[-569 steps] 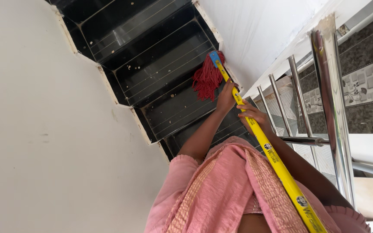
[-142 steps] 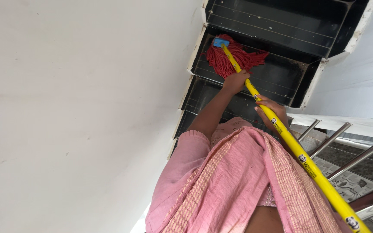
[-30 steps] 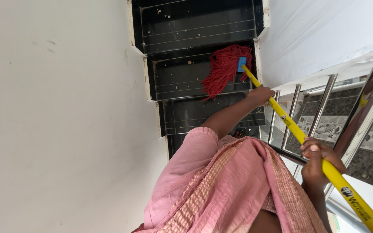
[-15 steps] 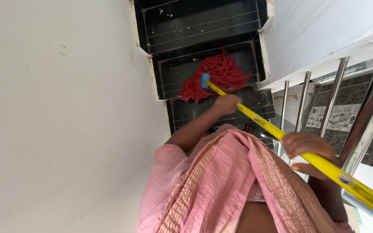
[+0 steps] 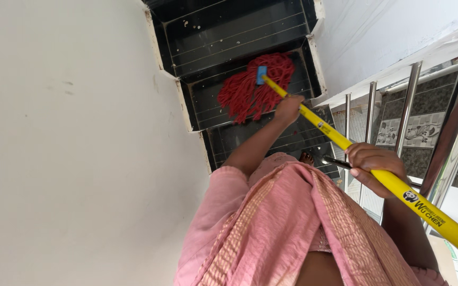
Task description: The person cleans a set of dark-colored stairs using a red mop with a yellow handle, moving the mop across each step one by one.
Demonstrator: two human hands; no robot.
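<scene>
A mop with a red string head [image 5: 247, 95], a blue socket [image 5: 262, 75] and a long yellow handle [image 5: 393, 182] rests on a black tiled step [image 5: 208, 108] below me. My left hand [image 5: 288, 108] grips the handle low down, close to the mop head. Higher up the handle, my right hand [image 5: 376, 168] is closed around it near the railing. The handle runs diagonally from the step to the lower right corner. My pink garment [image 5: 282, 228] fills the lower middle.
Black steps [image 5: 239, 29] with pale specks of dirt descend between a white wall [image 5: 70, 143] on the left and a white wall [image 5: 388, 26] on the right. A steel railing [image 5: 454, 127] with upright bars stands at the right. A toe [image 5: 307, 157] shows on the nearest step.
The mop head has slid slightly right and away across the step. My left hand moved with it, and my right hand shifted a little down the frame along the handle.
</scene>
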